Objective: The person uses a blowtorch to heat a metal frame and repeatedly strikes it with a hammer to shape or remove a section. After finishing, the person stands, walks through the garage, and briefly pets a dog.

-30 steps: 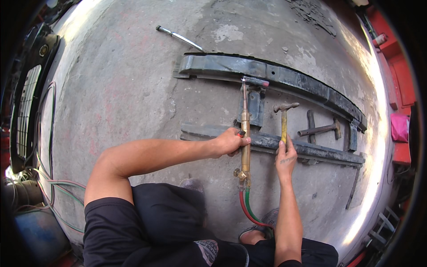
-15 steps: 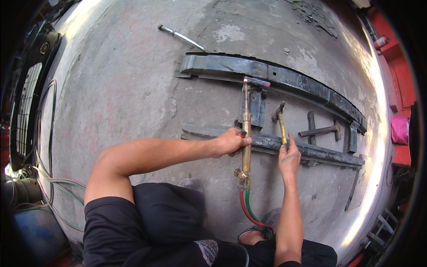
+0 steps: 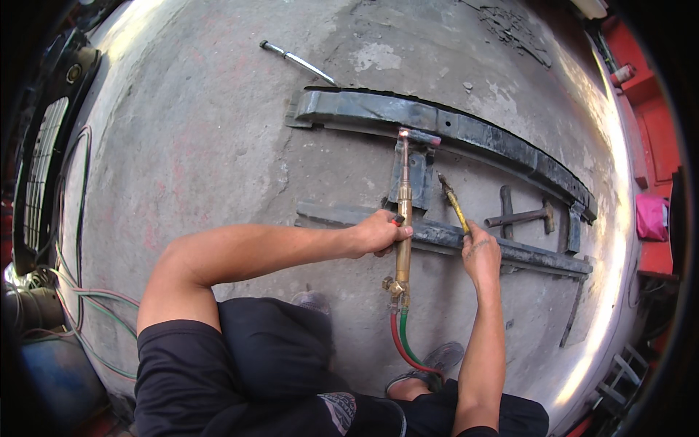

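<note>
My left hand [image 3: 380,233] is closed around a brass gas torch [image 3: 403,255], and a small red-and-black thing [image 3: 397,219] pokes out by its thumb. The torch points away from me, its tip close to the joint where a short bracket [image 3: 412,175] meets the curved bar of a dark metal bumper frame [image 3: 502,142]. In my right hand [image 3: 482,251] is the yellow handle of a hammer [image 3: 456,205]. Its head is up, between the frame's two bars and to the right of the bracket.
A second hammer [image 3: 520,217] and a dark bar [image 3: 507,200] lie across the frame's right part. Beyond the frame is a chrome-handled tool [image 3: 298,62]. Red and green hoses [image 3: 405,339] run from the torch toward my feet. More hoses [image 3: 80,291] and a bumper [image 3: 51,160] are at left.
The hammer in my right hand has turned, its head swinging left toward the bracket, while the hand has shifted slightly right. My left hand and the torch hold almost still.
</note>
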`<control>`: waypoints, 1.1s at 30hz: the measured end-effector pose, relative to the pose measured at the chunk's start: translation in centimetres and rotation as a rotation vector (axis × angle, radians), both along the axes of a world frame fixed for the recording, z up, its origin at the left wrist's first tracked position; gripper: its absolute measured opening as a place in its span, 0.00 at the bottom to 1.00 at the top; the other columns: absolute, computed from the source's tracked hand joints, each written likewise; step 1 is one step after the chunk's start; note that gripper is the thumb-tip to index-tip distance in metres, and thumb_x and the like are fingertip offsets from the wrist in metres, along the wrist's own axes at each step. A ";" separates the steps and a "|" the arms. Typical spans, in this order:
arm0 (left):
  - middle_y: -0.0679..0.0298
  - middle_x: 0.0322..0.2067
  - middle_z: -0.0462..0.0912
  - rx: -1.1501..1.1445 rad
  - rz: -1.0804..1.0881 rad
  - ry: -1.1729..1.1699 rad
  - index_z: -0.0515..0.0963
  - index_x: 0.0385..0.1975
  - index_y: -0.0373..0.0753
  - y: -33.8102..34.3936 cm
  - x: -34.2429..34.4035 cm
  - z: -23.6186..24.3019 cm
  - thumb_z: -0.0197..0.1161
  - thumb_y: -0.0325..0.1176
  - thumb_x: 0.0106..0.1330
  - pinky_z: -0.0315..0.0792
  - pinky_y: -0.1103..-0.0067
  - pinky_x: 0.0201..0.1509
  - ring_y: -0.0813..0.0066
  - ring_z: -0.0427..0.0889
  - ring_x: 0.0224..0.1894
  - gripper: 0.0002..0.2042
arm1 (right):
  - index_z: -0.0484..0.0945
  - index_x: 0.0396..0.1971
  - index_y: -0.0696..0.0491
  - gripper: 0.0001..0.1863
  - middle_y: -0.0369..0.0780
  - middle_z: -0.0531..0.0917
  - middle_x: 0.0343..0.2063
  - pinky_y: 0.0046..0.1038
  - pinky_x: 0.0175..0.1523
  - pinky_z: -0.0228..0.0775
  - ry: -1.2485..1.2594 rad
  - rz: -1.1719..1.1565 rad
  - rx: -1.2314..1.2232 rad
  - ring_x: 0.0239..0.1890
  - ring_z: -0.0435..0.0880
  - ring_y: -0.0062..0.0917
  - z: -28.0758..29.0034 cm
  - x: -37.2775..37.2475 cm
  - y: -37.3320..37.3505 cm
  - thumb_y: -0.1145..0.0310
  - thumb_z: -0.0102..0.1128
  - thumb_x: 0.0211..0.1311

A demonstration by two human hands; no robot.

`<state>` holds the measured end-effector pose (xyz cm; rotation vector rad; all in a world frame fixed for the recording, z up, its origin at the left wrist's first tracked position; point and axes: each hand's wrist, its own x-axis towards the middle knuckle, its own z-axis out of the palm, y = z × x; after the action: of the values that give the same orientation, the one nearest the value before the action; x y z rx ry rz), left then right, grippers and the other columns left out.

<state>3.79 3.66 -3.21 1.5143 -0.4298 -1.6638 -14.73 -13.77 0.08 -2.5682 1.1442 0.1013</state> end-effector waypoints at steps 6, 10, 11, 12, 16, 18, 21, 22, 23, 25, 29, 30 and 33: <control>0.68 0.22 0.69 -0.017 -0.027 0.005 0.74 0.34 0.34 -0.4 -0.1 0.2 0.54 0.40 0.77 0.64 0.76 0.26 0.78 0.68 0.23 0.14 | 0.80 0.57 0.54 0.20 0.56 0.85 0.37 0.47 0.51 0.76 0.031 0.004 0.001 0.42 0.85 0.52 -0.2 0.0 0.1 0.74 0.57 0.65; 0.67 0.22 0.70 -0.015 -0.033 -0.015 0.73 0.34 0.35 -0.6 -0.2 0.2 0.54 0.39 0.77 0.65 0.75 0.26 0.78 0.69 0.23 0.14 | 0.80 0.57 0.53 0.20 0.56 0.85 0.37 0.48 0.51 0.76 0.039 0.012 0.016 0.42 0.85 0.52 -0.1 0.0 0.0 0.74 0.57 0.65; 0.67 0.22 0.70 -0.013 -0.024 -0.007 0.74 0.34 0.34 -0.7 -0.2 0.2 0.54 0.39 0.77 0.64 0.76 0.25 0.78 0.69 0.23 0.14 | 0.80 0.57 0.53 0.20 0.56 0.85 0.37 0.48 0.51 0.76 0.042 0.016 0.015 0.42 0.85 0.52 0.0 0.0 0.0 0.74 0.57 0.65; 0.67 0.22 0.70 -0.010 -0.015 0.001 0.74 0.34 0.34 -0.7 -0.3 0.2 0.54 0.39 0.77 0.64 0.76 0.25 0.78 0.69 0.23 0.14 | 0.80 0.57 0.53 0.20 0.56 0.85 0.37 0.48 0.51 0.76 0.044 0.019 0.014 0.43 0.85 0.52 0.0 0.0 0.1 0.74 0.57 0.65; 0.68 0.22 0.70 -0.014 -0.007 0.005 0.74 0.34 0.34 -0.4 -0.2 0.0 0.55 0.39 0.77 0.64 0.76 0.25 0.78 0.69 0.22 0.14 | 0.80 0.57 0.53 0.20 0.56 0.85 0.37 0.48 0.51 0.75 0.043 0.031 0.011 0.43 0.85 0.53 -0.1 0.0 0.0 0.74 0.57 0.64; 0.68 0.22 0.70 -0.009 0.010 0.009 0.74 0.35 0.33 -0.3 -0.3 -0.1 0.55 0.39 0.76 0.63 0.76 0.24 0.79 0.68 0.22 0.14 | 0.80 0.57 0.53 0.20 0.56 0.85 0.37 0.48 0.51 0.75 0.038 0.034 0.014 0.43 0.85 0.53 -0.1 0.0 0.0 0.74 0.58 0.64; 0.68 0.22 0.70 -0.002 0.016 0.013 0.74 0.35 0.33 -0.2 -0.3 0.0 0.55 0.39 0.76 0.63 0.76 0.24 0.79 0.68 0.22 0.13 | 0.79 0.57 0.53 0.21 0.56 0.85 0.38 0.48 0.53 0.75 0.021 0.013 0.039 0.44 0.84 0.52 0.1 0.0 0.2 0.74 0.57 0.64; 0.68 0.22 0.70 -0.001 0.015 0.013 0.75 0.35 0.33 -0.2 -0.3 0.1 0.55 0.39 0.76 0.63 0.76 0.24 0.79 0.68 0.22 0.13 | 0.79 0.57 0.53 0.21 0.56 0.85 0.39 0.47 0.53 0.75 0.020 0.011 0.042 0.45 0.84 0.52 0.1 0.0 0.2 0.74 0.57 0.64; 0.67 0.22 0.70 0.003 0.007 0.007 0.75 0.35 0.33 -0.3 -0.3 0.2 0.55 0.39 0.76 0.63 0.76 0.24 0.78 0.68 0.22 0.13 | 0.79 0.57 0.53 0.21 0.55 0.86 0.39 0.47 0.53 0.75 0.020 0.009 0.045 0.45 0.84 0.52 0.1 0.0 0.2 0.74 0.57 0.64; 0.67 0.23 0.70 0.010 -0.005 -0.009 0.75 0.36 0.33 -0.5 -0.3 0.4 0.55 0.39 0.76 0.63 0.76 0.25 0.78 0.69 0.23 0.13 | 0.79 0.57 0.53 0.21 0.55 0.86 0.39 0.47 0.54 0.75 0.021 0.008 0.050 0.45 0.84 0.52 0.1 0.0 0.3 0.74 0.57 0.64; 0.67 0.23 0.70 0.001 -0.028 -0.003 0.74 0.36 0.33 -1.0 -0.3 0.6 0.55 0.40 0.76 0.64 0.76 0.26 0.78 0.69 0.23 0.14 | 0.79 0.57 0.53 0.21 0.55 0.86 0.39 0.47 0.53 0.75 0.015 0.012 0.052 0.45 0.84 0.52 -0.1 -0.1 0.1 0.74 0.58 0.64; 0.67 0.23 0.71 0.002 -0.033 -0.006 0.74 0.36 0.34 -1.1 -0.3 0.6 0.55 0.40 0.77 0.64 0.76 0.26 0.78 0.69 0.24 0.14 | 0.79 0.57 0.53 0.21 0.55 0.86 0.39 0.47 0.53 0.75 0.009 0.015 0.050 0.45 0.84 0.52 -0.2 -0.1 0.1 0.74 0.58 0.64; 0.67 0.23 0.71 -0.010 -0.037 -0.011 0.74 0.36 0.34 -1.3 -0.5 0.4 0.55 0.40 0.77 0.65 0.76 0.26 0.78 0.69 0.23 0.14 | 0.80 0.57 0.53 0.21 0.56 0.85 0.38 0.47 0.52 0.75 0.028 0.018 0.046 0.44 0.84 0.52 -0.1 -0.1 0.1 0.75 0.58 0.64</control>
<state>3.32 2.38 -2.79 1.5172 -0.4740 -1.6806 -14.84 -13.68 0.00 -2.5451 1.1153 0.1669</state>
